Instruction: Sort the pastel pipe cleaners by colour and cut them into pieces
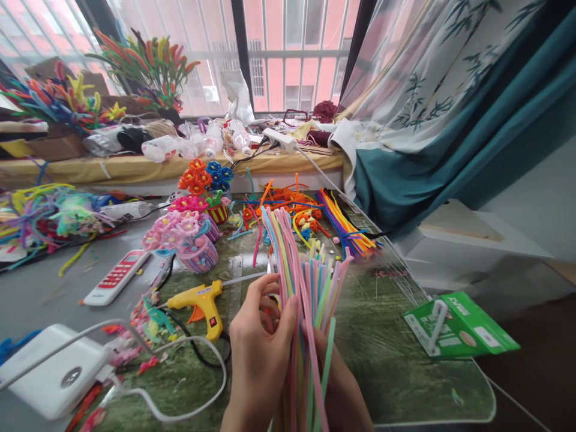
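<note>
Pastel pipe cleaners [299, 282] bunched upright over green table mat [387, 354], just right of yellow glue gun [202, 303]. Left hand [261, 348] wrapped round bundle, thumb and fingers pinching front strands, probably to sort one out. Right hand [342, 390] behind bundle, mostly hidden, bracing it; grip cannot be told. Pink flower basket [191, 243] beyond glue gun

Table [387, 354] (green-covered) bears glue gun [202, 302], remote [117, 276].
</note>
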A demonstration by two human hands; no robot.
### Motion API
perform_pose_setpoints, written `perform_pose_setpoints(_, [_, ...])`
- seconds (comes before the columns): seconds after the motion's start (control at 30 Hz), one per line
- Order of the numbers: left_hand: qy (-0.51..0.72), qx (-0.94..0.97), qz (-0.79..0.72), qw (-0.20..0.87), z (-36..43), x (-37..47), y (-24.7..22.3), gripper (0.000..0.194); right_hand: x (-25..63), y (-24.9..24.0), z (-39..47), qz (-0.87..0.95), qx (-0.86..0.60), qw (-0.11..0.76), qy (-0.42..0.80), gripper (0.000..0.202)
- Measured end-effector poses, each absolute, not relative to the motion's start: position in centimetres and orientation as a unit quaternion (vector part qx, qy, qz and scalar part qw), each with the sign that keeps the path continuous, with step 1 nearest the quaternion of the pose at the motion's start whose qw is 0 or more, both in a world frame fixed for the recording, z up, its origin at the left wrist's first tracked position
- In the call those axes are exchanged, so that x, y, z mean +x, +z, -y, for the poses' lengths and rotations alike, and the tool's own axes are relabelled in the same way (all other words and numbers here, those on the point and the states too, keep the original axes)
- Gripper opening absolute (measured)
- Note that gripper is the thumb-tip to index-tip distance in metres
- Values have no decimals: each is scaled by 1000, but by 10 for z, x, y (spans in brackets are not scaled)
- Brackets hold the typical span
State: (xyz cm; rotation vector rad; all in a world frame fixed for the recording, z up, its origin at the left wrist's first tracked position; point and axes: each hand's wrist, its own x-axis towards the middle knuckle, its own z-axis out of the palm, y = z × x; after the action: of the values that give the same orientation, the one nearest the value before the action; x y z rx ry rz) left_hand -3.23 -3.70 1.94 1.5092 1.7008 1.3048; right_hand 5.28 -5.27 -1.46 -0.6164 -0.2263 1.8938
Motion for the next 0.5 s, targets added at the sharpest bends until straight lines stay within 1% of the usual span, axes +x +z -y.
perform_pose_setpoints(0.13, [467, 574, -644, 193, 38, -34, 17, 22, 49, -17, 54, 81, -211, 518, 825, 40])
perform_pose_setpoints(0.23, [438, 609, -648, 132, 38, -36, 16, 15, 49, -21, 57, 61, -224, 520, 822, 46])
perform_pose_setpoints(0.4, [402, 639, -652, 68, 41, -38, 17, 14, 54, -29, 56, 65, -295, 520, 799, 37])
perform_pose_setpoints(0.5, [391, 656, -643, 57, 43, -37, 18, 5, 56, -34, 56, 91, -305, 540, 779, 38])
